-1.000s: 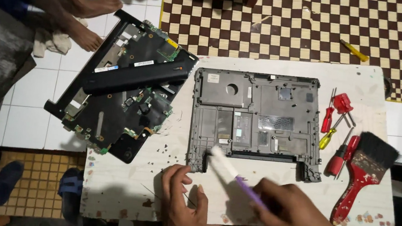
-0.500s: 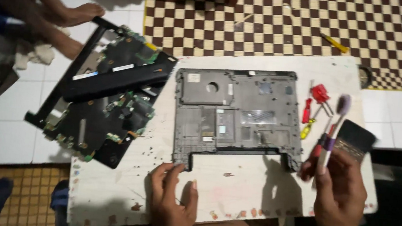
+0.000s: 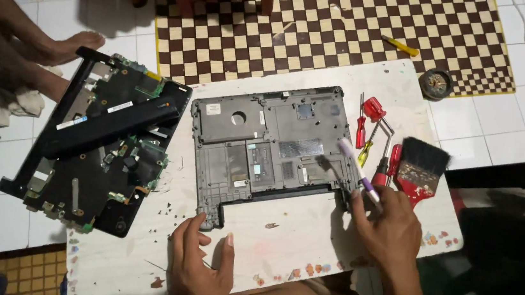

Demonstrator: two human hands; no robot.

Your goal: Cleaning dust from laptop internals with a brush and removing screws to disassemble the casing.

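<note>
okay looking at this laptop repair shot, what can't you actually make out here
Head view, the only one:
- Grip end of the toothbrush: hidden inside the right hand.
- Small round dish: contents too small to tell.
- Circuit board: middle hidden under the long black bar.
- Left hand: its wrist is cut off by the bottom edge.

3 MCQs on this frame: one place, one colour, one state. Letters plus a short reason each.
1. Where does the paintbrush lie?
A. right of the laptop base
B. on the checkered mat
C. on the circuit board

2. What colour is the lone screwdriver on the mat?
A. red
B. yellow
C. green

3. What is the right hand doing?
A. resting flat
B. gripping a toothbrush
C. lifting the base

Answers:
A, bristles sit right of the laptop base.
B, its handle is yellow.
B, the toothbrush angles over the base; the left hand rests flat.
</note>
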